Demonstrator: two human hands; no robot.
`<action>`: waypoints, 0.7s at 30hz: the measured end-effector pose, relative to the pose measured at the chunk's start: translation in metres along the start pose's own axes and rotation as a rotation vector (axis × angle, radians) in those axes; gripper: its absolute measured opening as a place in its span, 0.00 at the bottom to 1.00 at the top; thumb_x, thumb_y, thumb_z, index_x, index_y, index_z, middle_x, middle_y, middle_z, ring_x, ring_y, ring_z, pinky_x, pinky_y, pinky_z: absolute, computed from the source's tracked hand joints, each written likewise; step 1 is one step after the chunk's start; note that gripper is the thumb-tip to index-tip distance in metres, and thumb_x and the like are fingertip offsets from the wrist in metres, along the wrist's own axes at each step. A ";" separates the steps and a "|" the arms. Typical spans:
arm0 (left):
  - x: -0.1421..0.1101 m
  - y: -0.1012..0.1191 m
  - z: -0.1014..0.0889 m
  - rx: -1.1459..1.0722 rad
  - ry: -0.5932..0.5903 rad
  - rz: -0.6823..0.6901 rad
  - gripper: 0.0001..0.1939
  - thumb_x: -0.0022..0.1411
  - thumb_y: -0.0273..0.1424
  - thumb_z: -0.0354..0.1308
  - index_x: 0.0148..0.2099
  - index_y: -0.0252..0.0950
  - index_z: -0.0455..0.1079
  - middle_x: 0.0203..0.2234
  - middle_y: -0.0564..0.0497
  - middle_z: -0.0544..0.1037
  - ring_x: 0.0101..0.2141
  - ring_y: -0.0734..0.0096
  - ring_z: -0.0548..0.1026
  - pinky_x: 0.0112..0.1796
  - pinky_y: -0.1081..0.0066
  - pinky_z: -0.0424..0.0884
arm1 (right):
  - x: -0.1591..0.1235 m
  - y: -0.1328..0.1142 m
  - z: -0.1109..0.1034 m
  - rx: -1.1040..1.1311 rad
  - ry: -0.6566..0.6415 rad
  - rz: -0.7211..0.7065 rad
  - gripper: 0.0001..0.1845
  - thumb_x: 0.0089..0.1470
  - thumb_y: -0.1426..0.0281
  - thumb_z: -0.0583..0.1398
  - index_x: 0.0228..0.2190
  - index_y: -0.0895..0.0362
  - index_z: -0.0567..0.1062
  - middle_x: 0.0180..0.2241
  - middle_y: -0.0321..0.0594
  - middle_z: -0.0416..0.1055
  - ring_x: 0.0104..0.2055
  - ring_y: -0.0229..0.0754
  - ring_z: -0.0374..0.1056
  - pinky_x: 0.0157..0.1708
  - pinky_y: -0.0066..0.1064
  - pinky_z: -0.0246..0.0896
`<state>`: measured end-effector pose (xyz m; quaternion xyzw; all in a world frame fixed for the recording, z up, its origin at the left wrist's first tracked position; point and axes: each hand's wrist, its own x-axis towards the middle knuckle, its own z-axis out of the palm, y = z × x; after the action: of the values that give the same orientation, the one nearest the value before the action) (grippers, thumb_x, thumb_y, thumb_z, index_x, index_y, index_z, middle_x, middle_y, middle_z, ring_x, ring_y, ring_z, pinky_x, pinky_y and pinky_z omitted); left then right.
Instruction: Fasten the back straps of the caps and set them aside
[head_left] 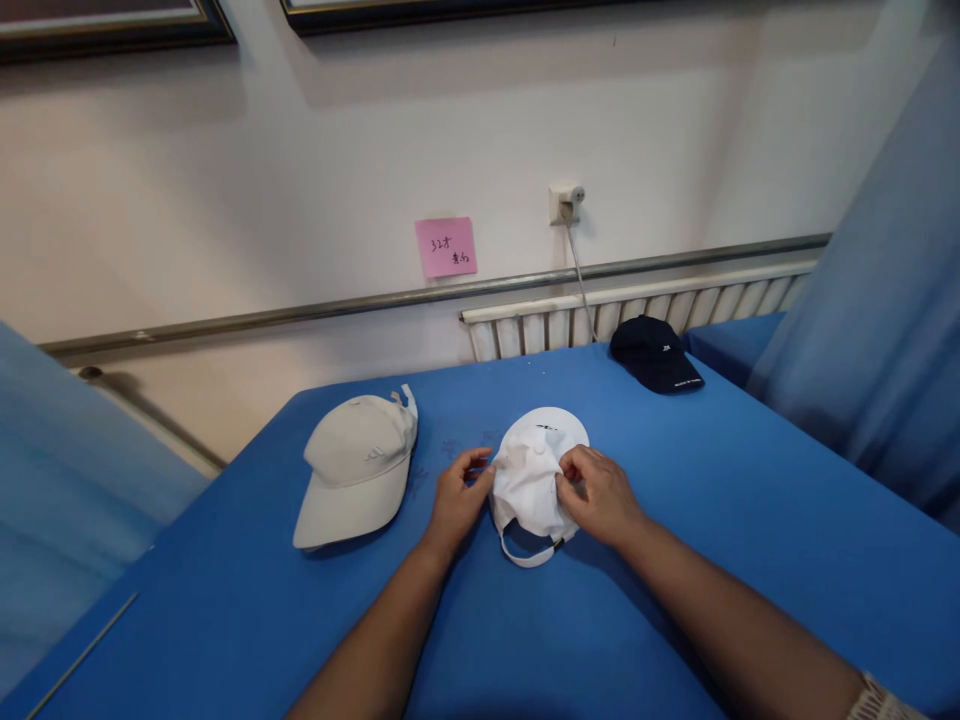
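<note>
A white baseball cap (529, 480) lies on the blue table between my hands, its brim pointing away from me and its back strap towards me. The crown looks crumpled, and a dark mark shows near the brim. With bent fingers, my right hand (600, 492) pinches the fabric on the cap's right side. My left hand (459, 498) rests at the cap's left edge, fingers apart and fingertips at the fabric. To the left sits a beige cap (356, 460), brim towards me. A navy cap (654, 352) lies at the far right corner.
The blue-covered table (247, 610) stands against a wall with a metal rail (337, 304) and a radiator (536, 330). A cord (581, 275) runs down from the socket. Blue curtains (877, 270) hang on both sides; a thin stick (82, 655) is at lower left.
</note>
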<state>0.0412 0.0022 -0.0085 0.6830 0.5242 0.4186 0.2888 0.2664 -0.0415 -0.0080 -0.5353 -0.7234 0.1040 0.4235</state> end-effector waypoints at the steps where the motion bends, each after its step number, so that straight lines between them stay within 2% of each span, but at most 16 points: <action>1: 0.003 -0.005 0.001 -0.011 -0.035 -0.024 0.17 0.58 0.36 0.58 0.48 0.34 0.72 0.41 0.44 0.78 0.41 0.61 0.75 0.44 0.62 0.70 | 0.000 0.000 0.002 0.012 -0.006 0.002 0.02 0.51 0.72 0.56 0.28 0.54 0.65 0.27 0.36 0.67 0.31 0.41 0.63 0.33 0.31 0.54; 4: 0.008 -0.013 0.003 -0.037 -0.108 -0.014 0.18 0.55 0.35 0.60 0.47 0.34 0.72 0.42 0.44 0.78 0.42 0.61 0.75 0.46 0.61 0.69 | -0.001 0.000 0.005 0.046 -0.030 0.008 0.02 0.51 0.72 0.56 0.27 0.54 0.66 0.27 0.36 0.68 0.31 0.41 0.64 0.33 0.31 0.55; 8: 0.011 -0.016 0.007 -0.014 -0.066 0.041 0.14 0.55 0.34 0.60 0.44 0.35 0.73 0.34 0.48 0.79 0.36 0.65 0.76 0.41 0.64 0.71 | -0.002 0.001 0.008 0.074 -0.050 0.024 0.02 0.52 0.71 0.56 0.28 0.54 0.67 0.27 0.36 0.68 0.31 0.40 0.64 0.34 0.31 0.56; 11: 0.012 -0.015 0.007 0.025 -0.053 0.070 0.12 0.57 0.35 0.58 0.42 0.35 0.73 0.34 0.48 0.79 0.35 0.66 0.76 0.40 0.64 0.71 | -0.003 0.001 0.009 0.089 -0.035 0.025 0.02 0.52 0.71 0.56 0.28 0.54 0.68 0.27 0.36 0.68 0.31 0.40 0.64 0.33 0.31 0.56; 13: 0.012 -0.013 0.006 0.053 -0.049 0.103 0.13 0.57 0.35 0.58 0.44 0.35 0.72 0.36 0.47 0.79 0.39 0.64 0.75 0.44 0.62 0.70 | -0.003 0.001 0.010 0.099 -0.021 0.025 0.02 0.52 0.71 0.56 0.28 0.53 0.68 0.27 0.36 0.68 0.31 0.40 0.65 0.33 0.31 0.56; 16: 0.015 -0.008 0.003 0.111 -0.072 0.183 0.20 0.55 0.34 0.61 0.51 0.36 0.68 0.41 0.46 0.78 0.45 0.61 0.74 0.49 0.59 0.66 | -0.003 0.001 0.010 0.108 -0.022 0.028 0.02 0.52 0.71 0.56 0.28 0.53 0.67 0.27 0.35 0.68 0.31 0.40 0.65 0.33 0.30 0.56; 18: 0.017 -0.005 0.003 0.154 -0.102 0.219 0.23 0.55 0.32 0.61 0.54 0.37 0.66 0.40 0.47 0.78 0.46 0.60 0.73 0.50 0.58 0.65 | -0.003 0.001 0.011 0.112 -0.025 0.027 0.02 0.52 0.71 0.56 0.28 0.53 0.67 0.27 0.35 0.68 0.31 0.40 0.65 0.33 0.30 0.56; 21: 0.019 -0.002 0.005 0.209 -0.111 0.241 0.22 0.56 0.29 0.59 0.53 0.37 0.66 0.35 0.49 0.79 0.44 0.60 0.73 0.51 0.57 0.64 | -0.003 0.001 0.011 0.119 -0.031 0.025 0.02 0.52 0.71 0.56 0.28 0.53 0.67 0.27 0.35 0.68 0.31 0.40 0.64 0.33 0.30 0.56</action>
<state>0.0468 0.0212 -0.0072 0.7892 0.4626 0.3550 0.1925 0.2595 -0.0404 -0.0175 -0.5167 -0.7155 0.1604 0.4421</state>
